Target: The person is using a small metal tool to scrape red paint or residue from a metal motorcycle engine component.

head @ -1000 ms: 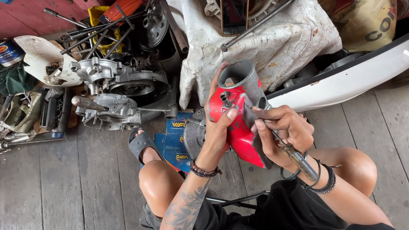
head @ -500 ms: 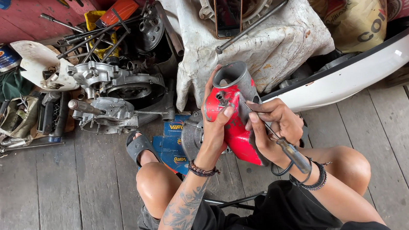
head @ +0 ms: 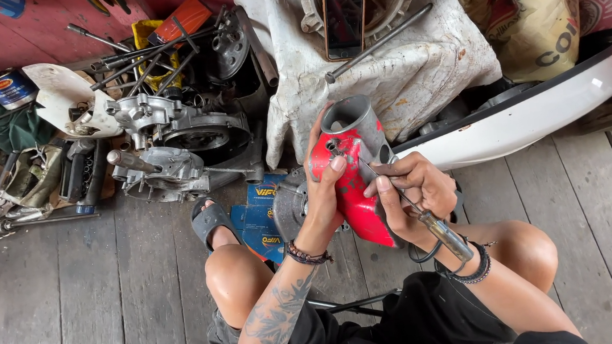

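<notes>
We hold a red metal housing (head: pixel 351 190) with a grey tubular neck upright above our knees, over the plank floor (head: pixel 97 297). Our left hand (head: pixel 325 185) wraps its left side, fingers up along the red face, thumb pressed near a small hole; the tattooed forearm rises from below with a bead bracelet at the wrist. Our right hand (head: pixel 413 189) is closed around a screwdriver (head: pixel 426 221), whose thin shaft slants up-left to the housing just under the neck, the handle trailing down past the wrist. That wrist bends inward and wears dark bands. Just behind the housing a round grey disc (head: pixel 290 206) rests on a blue carton (head: pixel 259 219). Farther left lie engine cases (head: pixel 173 142); ahead, a phone (head: pixel 343 12) sits on a white cloth-covered lump (head: pixel 400 77), beside a white body panel (head: pixel 534 110).
</notes>
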